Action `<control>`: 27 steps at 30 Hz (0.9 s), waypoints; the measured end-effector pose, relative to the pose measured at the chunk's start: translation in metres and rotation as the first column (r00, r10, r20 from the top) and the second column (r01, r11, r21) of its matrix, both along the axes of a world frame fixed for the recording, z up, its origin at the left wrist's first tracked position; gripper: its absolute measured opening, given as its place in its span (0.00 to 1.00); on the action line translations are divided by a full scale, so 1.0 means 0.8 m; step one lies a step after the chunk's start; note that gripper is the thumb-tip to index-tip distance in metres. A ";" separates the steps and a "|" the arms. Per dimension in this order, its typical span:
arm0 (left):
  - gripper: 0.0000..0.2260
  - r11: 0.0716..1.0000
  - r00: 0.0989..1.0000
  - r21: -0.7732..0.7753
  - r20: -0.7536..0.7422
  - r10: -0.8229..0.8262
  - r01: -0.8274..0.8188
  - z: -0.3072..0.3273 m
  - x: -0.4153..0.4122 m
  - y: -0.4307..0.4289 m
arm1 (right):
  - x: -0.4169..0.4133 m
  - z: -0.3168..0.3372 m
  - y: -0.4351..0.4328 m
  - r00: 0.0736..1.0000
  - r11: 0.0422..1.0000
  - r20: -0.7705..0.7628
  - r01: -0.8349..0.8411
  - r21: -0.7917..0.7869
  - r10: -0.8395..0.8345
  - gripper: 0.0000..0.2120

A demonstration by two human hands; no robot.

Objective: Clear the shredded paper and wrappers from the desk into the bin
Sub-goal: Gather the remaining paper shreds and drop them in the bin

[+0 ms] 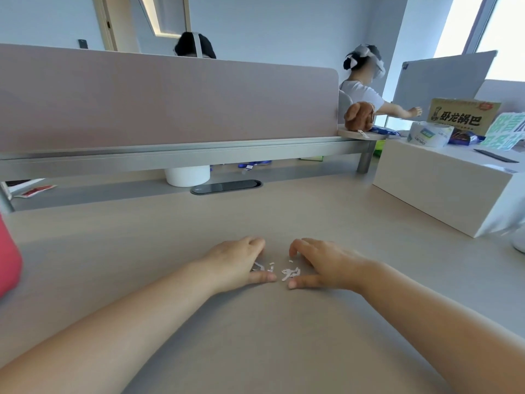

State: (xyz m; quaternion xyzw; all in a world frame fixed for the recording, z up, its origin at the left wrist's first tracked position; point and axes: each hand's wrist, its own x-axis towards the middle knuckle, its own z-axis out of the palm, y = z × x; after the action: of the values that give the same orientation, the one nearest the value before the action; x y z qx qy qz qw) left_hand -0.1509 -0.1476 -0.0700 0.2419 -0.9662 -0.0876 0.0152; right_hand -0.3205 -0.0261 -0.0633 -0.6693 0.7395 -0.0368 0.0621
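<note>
A small heap of white shredded paper lies on the pale desk between my two hands. My left hand lies palm down just left of the scraps, fingers curved inward and thumb stretched along the desk toward the heap. My right hand mirrors it on the right, fingertips bent down onto the desk and thumb pointing left. Both hands cup the scraps from either side without gripping them. A red wrapper lies far left under the partition. No bin is clearly in view.
A pink partition runs across the back. A white cylinder stands under it, next to a dark cable slot. A white box with tape and packets stands at the right. A red object sits at the left edge.
</note>
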 end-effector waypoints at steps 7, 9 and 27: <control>0.17 0.994 0.992 -0.080 -0.096 -0.085 0.077 -0.016 -0.008 0.002 | -0.002 -0.012 -0.014 0.973 0.967 -0.141 -0.203 -0.157 0.181 0.19; 0.15 0.994 0.985 -0.069 -0.142 -0.098 0.089 -0.019 -0.011 0.004 | 0.002 -0.013 -0.014 0.966 0.954 -0.128 -0.246 -0.174 0.226 0.17; 0.07 0.993 0.975 0.113 -0.222 -0.014 0.040 -0.007 0.006 0.017 | 0.018 -0.006 -0.007 0.971 0.974 0.188 -0.113 -0.195 0.150 0.06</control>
State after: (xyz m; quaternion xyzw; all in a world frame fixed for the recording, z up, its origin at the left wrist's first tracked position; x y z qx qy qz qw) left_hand -0.1461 -0.1343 -0.0758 0.2180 -0.9550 -0.1703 0.1071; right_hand -0.3064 -0.0318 -0.0681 -0.7128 0.6766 -0.1679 0.0771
